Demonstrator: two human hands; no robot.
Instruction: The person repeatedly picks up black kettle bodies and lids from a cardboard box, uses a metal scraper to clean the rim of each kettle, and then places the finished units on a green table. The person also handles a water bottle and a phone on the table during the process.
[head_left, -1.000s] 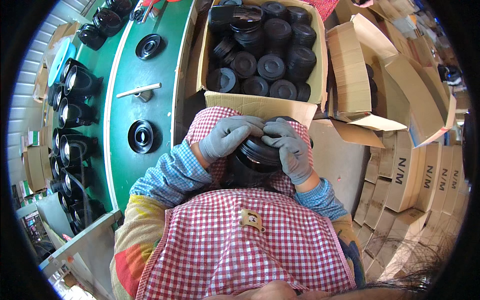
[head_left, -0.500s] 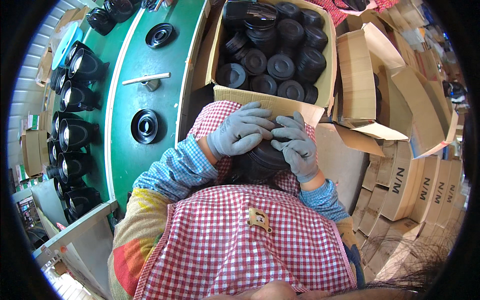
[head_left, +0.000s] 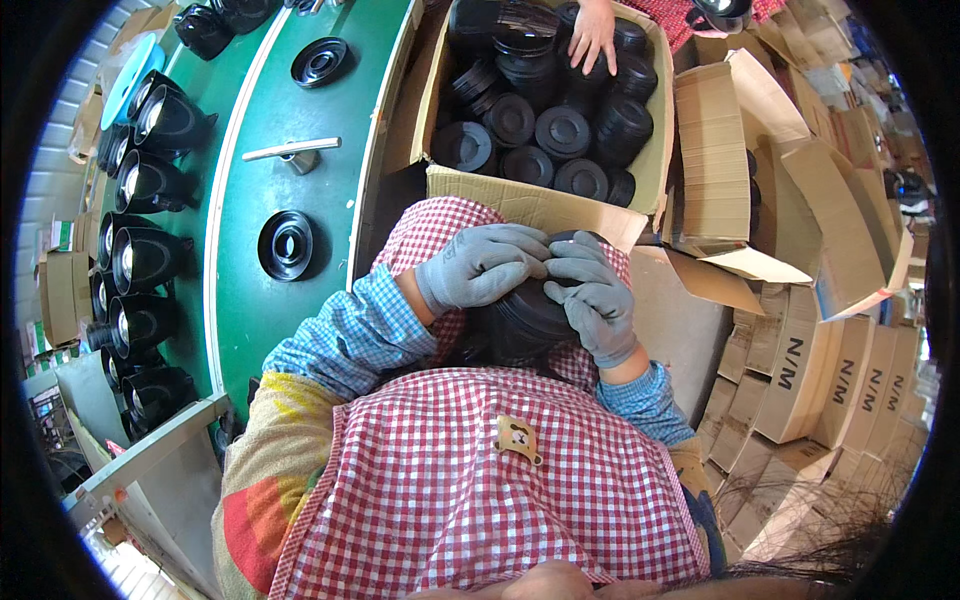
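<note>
On my lap, against the checked apron, rests a stack of round black lids (head_left: 518,325). My left hand (head_left: 480,266), in a grey glove, bends its fingers over the upper left rim of the stack. From the other side my right hand (head_left: 597,300), gloved alike, curls its fingers on the top lid, thumb pressed in at the edge. The fingertips of both hands nearly meet there and hide part of the lid. Just beyond my hands, an open carton (head_left: 540,200) is packed with piled black lids (head_left: 563,132).
A co-worker's bare hand (head_left: 594,38) reaches into the carton's far side. On the green bench at left lie black ring-shaped parts (head_left: 288,245) and a metal post with a bar (head_left: 292,150). Black pots (head_left: 146,257) line its far edge. Another open carton (head_left: 715,150) stands right.
A co-worker's hand has come into the far side of the carton. My right fingers have lowered and closed more onto the top lid. My left hand has barely moved.
</note>
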